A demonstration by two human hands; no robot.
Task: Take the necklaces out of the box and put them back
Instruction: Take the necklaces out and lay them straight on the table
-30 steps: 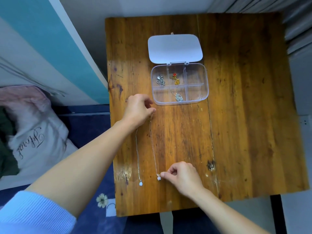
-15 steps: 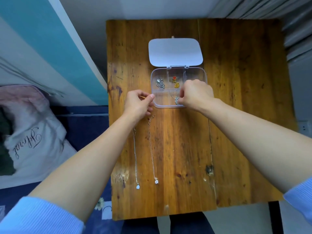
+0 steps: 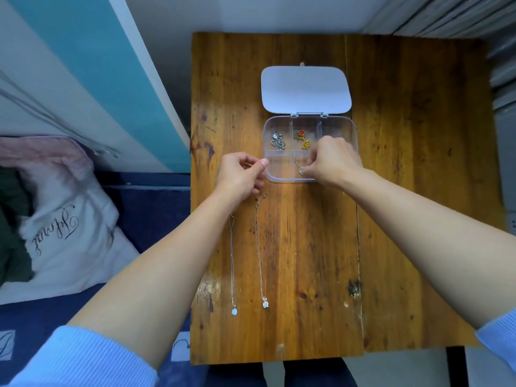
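A clear plastic box (image 3: 352, 129) with compartments stands open on the wooden table (image 3: 418, 191), its white lid (image 3: 305, 89) flat behind it. Inside lie a silver necklace (image 3: 278, 141) at back left and a gold one with a red stone (image 3: 303, 138) in the back middle. My right hand (image 3: 333, 160) reaches into the front compartment and pinches a silver necklace (image 3: 301, 168) there. My left hand (image 3: 241, 175) rests against the box's left front corner, fingers curled. Two thin necklaces lie straight on the table: one with a pale blue pendant (image 3: 234, 310) and one with a clear pendant (image 3: 265, 304).
A bed with a dark blue sheet (image 3: 150, 208) and a pink-white pillow (image 3: 67, 219) lies left of the table. A teal and white wall panel (image 3: 92, 65) stands behind it. Grey corrugated panels (image 3: 460, 15) run at the far right.
My right hand left the clear pendant near the front edge and reached into the box's front compartment. My left hand moved from the chain's top end to the box's corner.
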